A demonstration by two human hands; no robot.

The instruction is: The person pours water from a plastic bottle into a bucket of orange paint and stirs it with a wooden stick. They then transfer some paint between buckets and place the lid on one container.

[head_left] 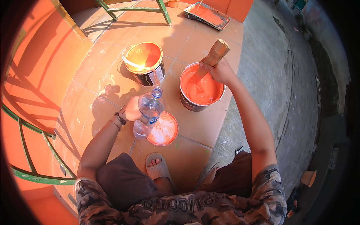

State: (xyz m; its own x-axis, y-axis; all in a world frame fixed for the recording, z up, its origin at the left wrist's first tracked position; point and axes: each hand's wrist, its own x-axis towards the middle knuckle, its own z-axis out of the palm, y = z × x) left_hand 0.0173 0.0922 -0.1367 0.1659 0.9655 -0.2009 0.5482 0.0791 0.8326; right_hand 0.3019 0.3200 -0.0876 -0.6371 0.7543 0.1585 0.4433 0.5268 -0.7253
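My right hand (219, 71) is closed round a wooden stick (217, 52), whose lower end stands in the orange paint of a bucket (194, 106). The stick leans up and to the right. In my left hand (132, 108) is a clear plastic bottle (152, 107), uncapped, its neck pointing away from me; it looks mostly empty, though I cannot tell exactly. Under and beside the bottle, a round bucket lid (165, 129) smeared with orange and white lies on the tiles. Beyond the bottle stands a second paint bucket (146, 77) with a handle and orange-coated inner walls.
A paint tray (207, 15) with orange paint sits at the far edge of the tiled floor (191, 150). Green metal frames (165, 13) stand at the far side and at left by an orange wall (37, 67). To the right, grey concrete (270, 71) borders the tiles.
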